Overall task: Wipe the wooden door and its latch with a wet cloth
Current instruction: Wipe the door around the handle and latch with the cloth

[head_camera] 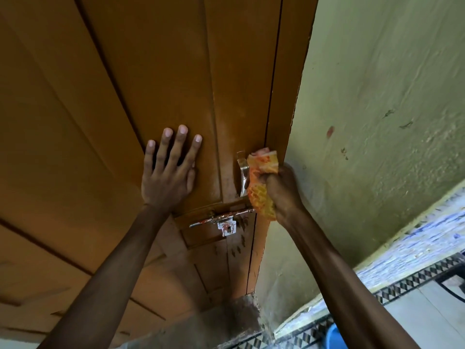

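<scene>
The brown wooden door (156,71) fills the left and middle of the head view. My left hand (168,170) lies flat on a door panel with its fingers spread. My right hand (281,190) grips a bunched orange and yellow cloth (261,182) and presses it against the metal door handle (242,172) near the door's right edge. Below the handle, a sliding bolt latch (221,219) with a small white hasp plate is fixed to the door. Dark wet marks show on the wood under the latch.
A rough pale green wall (377,109) stands to the right of the door frame. Patterned tiles (415,268) run along the lower right. A blue object (336,336) shows at the bottom edge. A grey floor patch (226,321) lies at the door's foot.
</scene>
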The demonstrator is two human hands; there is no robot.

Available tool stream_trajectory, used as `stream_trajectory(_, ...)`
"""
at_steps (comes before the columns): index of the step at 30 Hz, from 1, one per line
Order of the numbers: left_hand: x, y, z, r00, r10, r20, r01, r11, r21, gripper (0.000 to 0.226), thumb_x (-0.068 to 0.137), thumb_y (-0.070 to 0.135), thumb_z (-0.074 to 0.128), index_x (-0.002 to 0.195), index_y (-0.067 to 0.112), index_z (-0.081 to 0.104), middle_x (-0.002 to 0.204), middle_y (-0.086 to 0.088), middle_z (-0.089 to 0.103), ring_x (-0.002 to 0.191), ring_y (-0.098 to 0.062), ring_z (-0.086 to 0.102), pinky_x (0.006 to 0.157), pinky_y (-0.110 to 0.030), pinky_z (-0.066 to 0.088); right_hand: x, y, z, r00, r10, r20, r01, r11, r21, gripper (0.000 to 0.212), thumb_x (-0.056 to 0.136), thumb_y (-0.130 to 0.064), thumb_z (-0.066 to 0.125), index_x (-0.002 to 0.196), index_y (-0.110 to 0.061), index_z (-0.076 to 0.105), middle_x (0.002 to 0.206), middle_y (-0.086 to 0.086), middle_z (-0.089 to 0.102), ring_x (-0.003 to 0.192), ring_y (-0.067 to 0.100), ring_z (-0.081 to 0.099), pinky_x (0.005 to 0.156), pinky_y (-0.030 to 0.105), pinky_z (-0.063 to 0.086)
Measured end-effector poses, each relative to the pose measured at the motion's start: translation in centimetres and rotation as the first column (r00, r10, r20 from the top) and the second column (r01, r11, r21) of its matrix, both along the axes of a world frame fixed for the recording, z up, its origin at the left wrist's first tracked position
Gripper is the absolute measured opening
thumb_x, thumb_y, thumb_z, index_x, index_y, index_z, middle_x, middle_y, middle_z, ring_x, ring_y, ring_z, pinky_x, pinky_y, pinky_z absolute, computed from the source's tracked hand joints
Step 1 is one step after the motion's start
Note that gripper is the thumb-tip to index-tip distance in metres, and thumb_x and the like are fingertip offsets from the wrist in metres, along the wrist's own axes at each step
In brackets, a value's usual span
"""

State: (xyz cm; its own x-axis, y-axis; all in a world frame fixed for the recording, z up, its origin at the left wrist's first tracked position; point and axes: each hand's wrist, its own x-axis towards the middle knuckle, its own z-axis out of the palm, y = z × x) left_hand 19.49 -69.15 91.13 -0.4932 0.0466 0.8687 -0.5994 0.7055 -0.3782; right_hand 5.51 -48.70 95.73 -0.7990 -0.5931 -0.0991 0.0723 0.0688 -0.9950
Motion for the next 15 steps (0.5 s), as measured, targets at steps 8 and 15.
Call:
stream_trajectory(8, 0.0, 0.3, 0.1, 0.999, -0.001, -0.042, 0.0, 1.0, -0.021, 0.058, 0.101, 0.035, 0.045, 0.156, 0.022, 0.035, 0.167, -0.007, 0.012, 0.155, -0.026, 0.009, 0.123, -0.048, 0.017, 0.0, 0.2, -4.4, 0.94, 0.283, -0.193, -0.134, 0.822, 0.554, 0.047, 0.091, -0.046, 0.049, 0.134, -0.027, 0.051, 0.137, 0.01, 0.054, 0.131, 0.036, 0.045, 0.109, 0.058, 0.035)
stream_trajectory(15, 0.2, -0.1, 0.2, 1.0, 0.008, -0.02, -0.008, 1.0, 0.002, 0.06, 0.101, 0.036, 0.046, 0.158, 0.022, 0.032, 0.168, -0.006, 0.006, 0.155, -0.025, 0.005, 0.123, -0.049, 0.016, -2.1, -1.1, 0.3, 0.952, 0.214, 0.218, -0.257, 0.948, 0.19, 0.049, 0.064, 0.022, 0.034, 0.08, -0.015, 0.062, 0.087, 0.01, 0.059, 0.094, 0.03, 0.056, 0.088, 0.045, 0.049)
